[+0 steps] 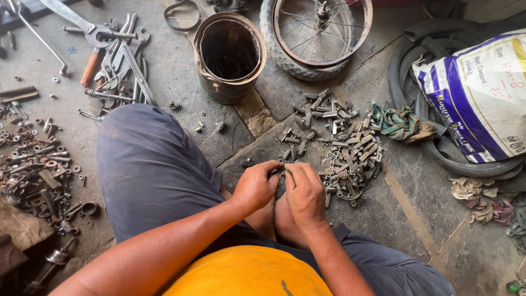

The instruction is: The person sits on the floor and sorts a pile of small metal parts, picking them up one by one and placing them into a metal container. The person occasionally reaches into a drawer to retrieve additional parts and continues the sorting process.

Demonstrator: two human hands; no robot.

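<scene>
My left hand (255, 185) and my right hand (304, 193) meet in front of me, just above my bare feet, fingertips pinched together on a small metal part (280, 170) that is mostly hidden by the fingers. Right beyond the hands lies a spread pile of small metal bolts and fittings (342, 145) on the stone floor. I sit on the ground with my knee in dark trousers (148, 164) raised to the left.
A rusty metal bucket (229, 55) stands ahead, a small spoked wheel with tyre (318, 33) behind it. Wrenches and hand tools (118, 60) lie far left, nuts and scrap parts (38, 164) at left. A printed sack (482, 98) rests on rubber tubes right; rags (400, 123) nearby.
</scene>
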